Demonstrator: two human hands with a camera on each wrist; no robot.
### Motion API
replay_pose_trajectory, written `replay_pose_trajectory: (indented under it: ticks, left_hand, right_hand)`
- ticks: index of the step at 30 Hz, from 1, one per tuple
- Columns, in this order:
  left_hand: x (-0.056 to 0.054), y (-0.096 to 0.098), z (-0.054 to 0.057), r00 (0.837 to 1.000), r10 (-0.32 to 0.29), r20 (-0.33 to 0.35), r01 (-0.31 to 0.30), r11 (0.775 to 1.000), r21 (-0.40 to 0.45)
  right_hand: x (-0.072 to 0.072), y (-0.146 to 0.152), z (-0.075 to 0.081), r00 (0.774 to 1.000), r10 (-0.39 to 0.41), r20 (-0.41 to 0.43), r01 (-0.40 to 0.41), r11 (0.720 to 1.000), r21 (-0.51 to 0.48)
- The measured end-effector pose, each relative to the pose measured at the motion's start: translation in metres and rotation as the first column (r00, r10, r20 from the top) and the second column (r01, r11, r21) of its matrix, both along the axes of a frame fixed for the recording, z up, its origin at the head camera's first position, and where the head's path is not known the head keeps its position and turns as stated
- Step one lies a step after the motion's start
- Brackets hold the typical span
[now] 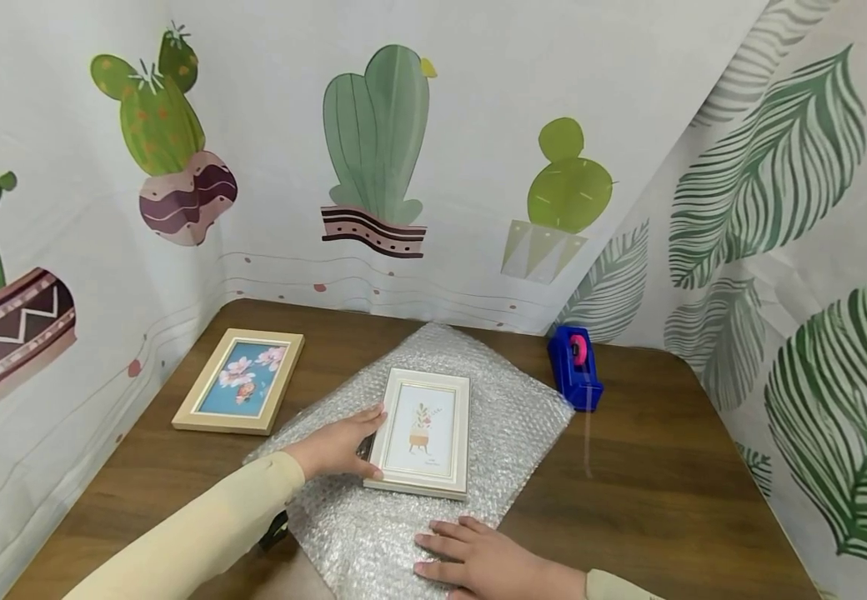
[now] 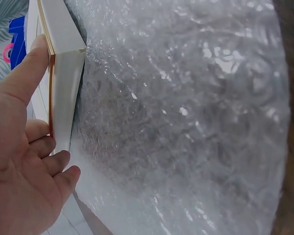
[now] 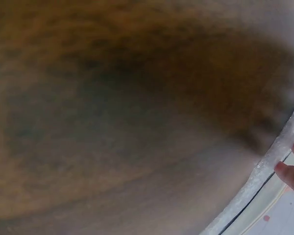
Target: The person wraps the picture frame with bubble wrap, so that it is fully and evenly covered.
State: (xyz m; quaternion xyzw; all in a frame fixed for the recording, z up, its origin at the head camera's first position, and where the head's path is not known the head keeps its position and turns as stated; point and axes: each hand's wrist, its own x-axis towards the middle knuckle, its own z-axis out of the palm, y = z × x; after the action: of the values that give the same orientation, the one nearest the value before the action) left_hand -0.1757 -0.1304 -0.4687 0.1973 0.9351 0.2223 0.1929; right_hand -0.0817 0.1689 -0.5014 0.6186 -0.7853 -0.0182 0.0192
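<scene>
A white picture frame (image 1: 429, 485) with a potted-plant picture lies face up on a sheet of bubble wrap (image 1: 512, 392). My left hand (image 1: 338, 446) holds its left edge, the thumb near the lower corner and the fingers higher up; the left wrist view shows the thumb on the frame's front rim (image 2: 63, 98) and curled fingers along the side. Below the frame, my right hand (image 1: 489, 562) rests on the wrap with fingers spread and holds nothing. Only a few right-hand fingertips (image 3: 286, 171) appear in the blurred right wrist view.
A second picture frame (image 1: 289, 371), light wood with a blue flower picture, lies at the left of the brown table (image 1: 651, 475). A blue tape dispenser (image 1: 576, 379) with pink tape stands near the wrap's right corner. A cactus-printed cloth (image 1: 471, 150) hangs behind.
</scene>
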Motion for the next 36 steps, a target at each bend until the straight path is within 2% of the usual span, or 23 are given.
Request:
replay_pose_trajectory:
  ticks: [2,6,9,11,13,15,17,19,21,23,24,26,28,30,33,35,36]
  left_hand:
    - [0.000,0.000,-0.001,1.000,-0.004,-0.002,0.004,1.000,-0.002]
    - [0.000,-0.001,0.000,1.000,-0.022,0.001,0.022,1.000,-0.008]
    - [-0.001,0.000,0.001,0.999,-0.036,0.015,0.036,0.999,-0.006]
    - [-0.001,0.001,0.001,0.999,-0.045,0.023,0.045,0.999,-0.005]
    - [-0.001,0.001,0.000,0.998,-0.045,0.033,0.045,0.999,-0.001]
    - [-0.001,0.002,0.000,0.998,-0.046,0.034,0.046,0.999,0.000]
    - [0.000,0.002,0.000,0.998,-0.044,0.035,0.044,0.999,0.003]
    - [0.000,0.003,0.000,0.998,-0.041,0.040,0.041,0.999,0.005]
    - [0.000,0.003,0.000,0.998,-0.040,0.049,0.039,0.999,0.009]
    - [-0.001,0.004,0.000,0.997,-0.039,0.062,0.038,0.999,0.014]
    - [-0.001,0.005,0.001,0.997,-0.040,0.071,0.038,0.999,0.019]
    - [-0.001,0.005,0.002,0.996,-0.044,0.084,0.041,0.999,0.030]
    - [-0.002,0.006,0.002,0.995,-0.051,0.090,0.047,0.998,0.043]
    - [-0.002,0.006,0.002,0.994,-0.064,0.094,0.059,0.996,0.060]
    - [-0.003,0.004,-0.001,0.992,-0.082,0.095,0.073,0.994,0.087]
    - [-0.003,0.003,-0.003,0.991,-0.081,0.104,0.070,0.992,0.107]
    - [-0.003,0.002,-0.005,0.992,-0.077,0.104,0.064,0.990,0.122]
  right_hand:
    - [0.000,0.000,0.000,1.000,0.002,-0.011,-0.002,1.000,0.007]
    - [0.002,0.001,0.000,0.995,0.017,-0.098,-0.018,1.000,-0.006]
    - [0.001,-0.001,-0.003,0.979,0.040,-0.200,-0.066,0.990,-0.127]
    - [-0.002,-0.004,-0.005,0.969,0.040,-0.242,-0.105,0.959,-0.265]
    - [-0.006,-0.009,-0.006,0.968,0.026,-0.250,-0.132,0.900,-0.416]
    - [-0.010,-0.015,-0.005,0.976,-0.001,-0.216,-0.118,0.835,-0.538]
    - [-0.013,-0.020,-0.004,0.990,-0.026,-0.140,-0.066,0.784,-0.617]
    - [-0.014,-0.024,-0.001,0.996,-0.067,-0.063,0.009,0.754,-0.657]
    - [-0.014,-0.027,0.002,0.991,-0.132,0.012,0.106,0.735,-0.670]
    - [-0.014,-0.030,0.006,0.970,-0.213,0.120,0.238,0.704,-0.669]
    - [-0.013,-0.032,0.008,0.949,-0.254,0.186,0.312,0.683,-0.660]
    - [-0.014,-0.036,0.011,0.885,-0.326,0.333,0.466,0.625,-0.626]
    - [-0.016,-0.040,0.015,0.788,-0.371,0.492,0.613,0.551,-0.566]
    - [-0.020,-0.044,0.018,0.672,-0.385,0.632,0.733,0.469,-0.493]
    - [-0.028,-0.048,0.021,0.508,-0.372,0.777,0.850,0.365,-0.381]
    - [-0.032,-0.049,0.022,0.435,-0.354,0.828,0.888,0.320,-0.330]
    - [-0.034,-0.050,0.022,0.420,-0.348,0.838,0.895,0.313,-0.318]
